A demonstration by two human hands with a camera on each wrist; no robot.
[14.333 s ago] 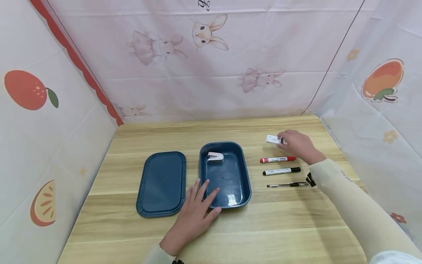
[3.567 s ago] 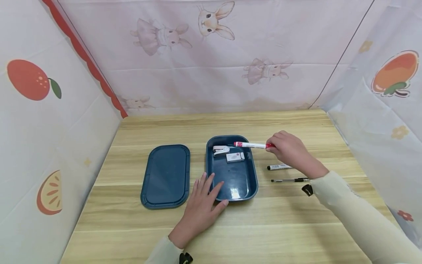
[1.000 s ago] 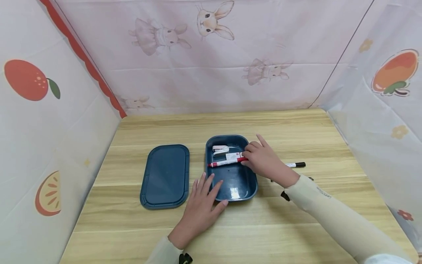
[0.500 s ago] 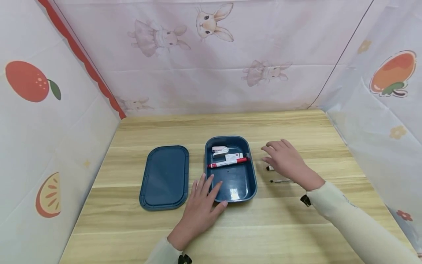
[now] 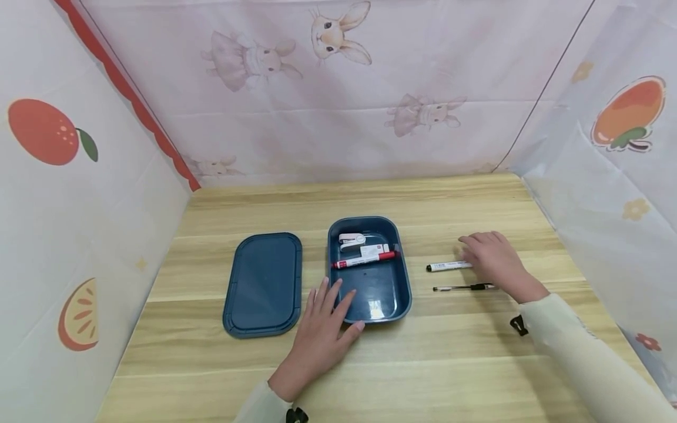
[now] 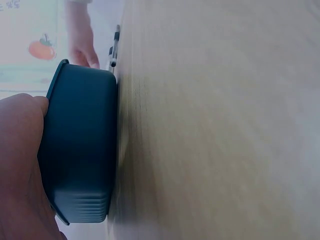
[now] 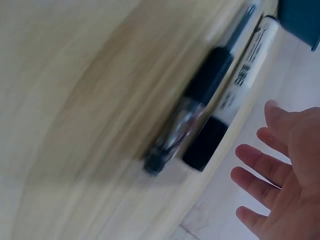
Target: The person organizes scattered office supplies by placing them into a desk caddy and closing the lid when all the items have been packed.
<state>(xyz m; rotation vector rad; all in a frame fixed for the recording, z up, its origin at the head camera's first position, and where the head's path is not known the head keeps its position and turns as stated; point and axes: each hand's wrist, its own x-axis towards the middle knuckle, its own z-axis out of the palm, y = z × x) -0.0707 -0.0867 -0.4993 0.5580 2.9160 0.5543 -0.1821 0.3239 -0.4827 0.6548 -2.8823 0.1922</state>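
Observation:
A dark blue box (image 5: 407, 294) stands mid-table. In it lie a small white stapler (image 5: 351, 241), a small white carton (image 5: 372, 250) and a red marker (image 5: 362, 260). My left hand (image 5: 321, 335) rests with spread fingers on the box's near-left rim; the left wrist view shows the hand against the box wall (image 6: 80, 130). Over the cap end of a black marker (image 5: 446, 266) hovers my right hand (image 5: 497, 261). In the right wrist view its fingers (image 7: 262, 165) are apart and hold nothing. A black gel pen (image 5: 462, 288) lies nearer the front.
Left of the box, the flat dark blue lid (image 5: 264, 285) lies on the wooden table (image 5: 402, 376). A printed cloth (image 5: 317, 129) hangs behind the table, with more cloth at both sides.
The stapler stays put; the white carton, then the red marker, went from the table into the box. My right hand let go of the marker and moved right, over the black marker.

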